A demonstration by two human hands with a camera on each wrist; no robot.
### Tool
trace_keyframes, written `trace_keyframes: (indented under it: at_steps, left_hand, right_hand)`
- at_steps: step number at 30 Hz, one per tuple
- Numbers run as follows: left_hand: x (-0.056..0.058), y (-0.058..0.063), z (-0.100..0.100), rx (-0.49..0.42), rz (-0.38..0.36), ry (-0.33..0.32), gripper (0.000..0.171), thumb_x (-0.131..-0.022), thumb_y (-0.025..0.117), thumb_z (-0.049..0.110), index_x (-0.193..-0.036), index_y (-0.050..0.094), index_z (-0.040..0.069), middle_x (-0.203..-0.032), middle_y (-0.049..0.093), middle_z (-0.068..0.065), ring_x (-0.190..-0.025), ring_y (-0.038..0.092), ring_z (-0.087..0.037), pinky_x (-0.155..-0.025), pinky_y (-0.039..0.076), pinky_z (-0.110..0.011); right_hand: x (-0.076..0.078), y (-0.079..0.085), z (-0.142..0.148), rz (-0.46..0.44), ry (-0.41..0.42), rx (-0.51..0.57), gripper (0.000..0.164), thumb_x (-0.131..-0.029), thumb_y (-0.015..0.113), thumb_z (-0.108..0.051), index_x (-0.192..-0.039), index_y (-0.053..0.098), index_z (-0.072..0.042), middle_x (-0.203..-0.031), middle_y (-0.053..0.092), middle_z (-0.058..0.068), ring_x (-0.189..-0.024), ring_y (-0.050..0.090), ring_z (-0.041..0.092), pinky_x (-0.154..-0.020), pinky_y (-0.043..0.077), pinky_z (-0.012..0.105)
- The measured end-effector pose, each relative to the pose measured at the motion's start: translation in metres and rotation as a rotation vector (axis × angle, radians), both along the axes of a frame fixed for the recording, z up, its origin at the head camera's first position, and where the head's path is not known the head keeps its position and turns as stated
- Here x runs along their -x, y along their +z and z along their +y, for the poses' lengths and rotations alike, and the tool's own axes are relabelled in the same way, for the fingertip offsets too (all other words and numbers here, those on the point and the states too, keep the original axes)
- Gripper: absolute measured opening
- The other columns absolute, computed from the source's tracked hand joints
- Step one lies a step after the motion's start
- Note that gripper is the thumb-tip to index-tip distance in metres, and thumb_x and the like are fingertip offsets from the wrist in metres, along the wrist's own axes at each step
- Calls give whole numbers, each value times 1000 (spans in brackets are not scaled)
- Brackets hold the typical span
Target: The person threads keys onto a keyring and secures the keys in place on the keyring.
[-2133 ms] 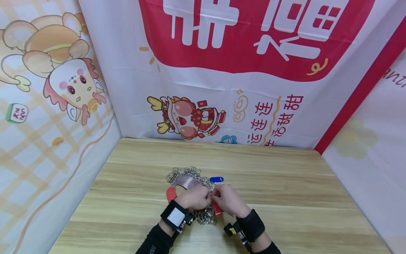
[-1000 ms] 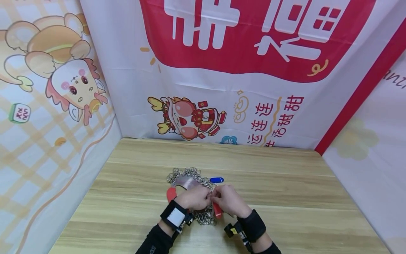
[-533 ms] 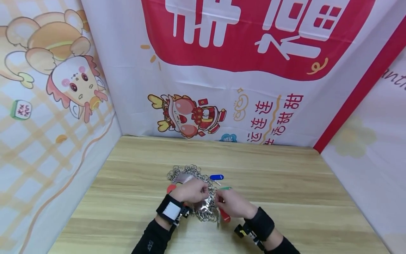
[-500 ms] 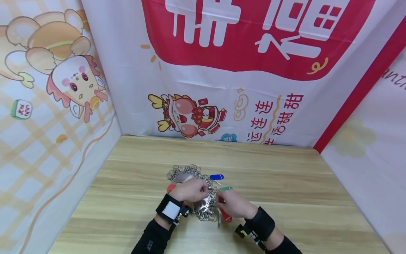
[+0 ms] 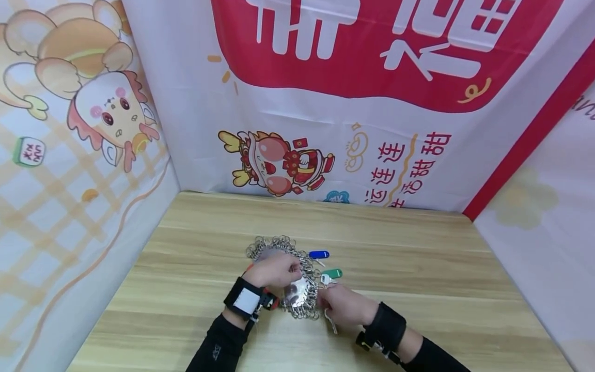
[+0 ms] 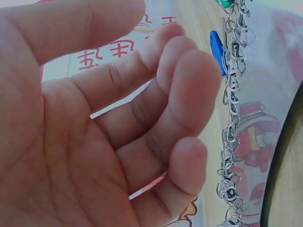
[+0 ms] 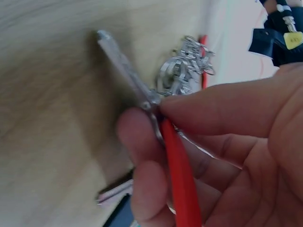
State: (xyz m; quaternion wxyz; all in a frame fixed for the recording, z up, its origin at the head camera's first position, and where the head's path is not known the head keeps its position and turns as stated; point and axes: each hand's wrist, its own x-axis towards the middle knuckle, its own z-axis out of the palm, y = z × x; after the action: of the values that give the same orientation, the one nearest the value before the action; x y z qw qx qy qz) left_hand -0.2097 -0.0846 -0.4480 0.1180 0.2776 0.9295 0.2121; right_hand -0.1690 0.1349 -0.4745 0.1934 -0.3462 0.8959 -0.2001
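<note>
A shiny, mirror-like metal plate point(image 5: 293, 294) lies on the table, its outer edge fringed with small metal rings point(image 5: 308, 261). Over its left part hovers my left hand point(image 5: 274, 269); the left wrist view shows its fingers loosely curled around nothing. Just right of the fringe, my right hand point(image 5: 346, 306) pinches a key point(image 7: 124, 66) with a red tag point(image 7: 182, 179) between thumb and fingers. The key's blade points away from the fingertips. Beyond this hand lie a green key tag point(image 5: 332, 273) with a silver key, and a blue key tag point(image 5: 318, 254).
Wooden table point(image 5: 418, 248) surrounds the plate, with a printed cloth backdrop point(image 5: 195, 129) behind it. Another key point(image 7: 113, 191) lies close to my right fingers in the right wrist view. A bit of red shows beside my left wrist, mostly hidden.
My hands were together at the fringe and have parted. The left drew back left; the right moved right and lower, holding the red-tagged key. The green tag and its key came into view.
</note>
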Motion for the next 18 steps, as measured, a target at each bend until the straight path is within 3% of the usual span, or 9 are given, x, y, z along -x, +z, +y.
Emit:
trace_keyframes:
  at_steps: [5,8,13,18]
  left_hand:
    - [-5,1,-2,49,28,-8,27,-92,56,34,-67,52,24,-56,47,9,-50,43,-10,-55,35,-29]
    - [-7,2,-4,32,9,-12,27,-93,54,33,-68,52,23,-56,47,9,-50,43,-9,-54,36,-28]
    - [-9,5,-5,13,-7,2,29,-93,54,33,-66,53,22,-55,46,9,-48,42,-9,-53,36,-27]
    - [-12,5,-2,-3,8,7,32,-93,53,35,-65,56,20,-53,44,9,-48,42,-9,-55,35,-28]
  right_hand:
    - [-7,-3,1,32,-11,-8,26,-74,63,8,-90,64,-13,-84,60,-8,-78,56,6,-70,48,22]
    - [-11,-3,3,105,-11,-11,26,-74,65,8,-90,64,-12,-85,61,-6,-79,56,7,-71,48,23]
    - [-18,-4,5,243,2,-52,18,-77,70,-2,-87,61,-13,-80,56,-6,-70,51,5,-62,46,22]
    - [-22,2,19,235,-66,-6,12,-81,70,-8,-85,60,-12,-77,56,-6,-64,49,3,-57,45,21]
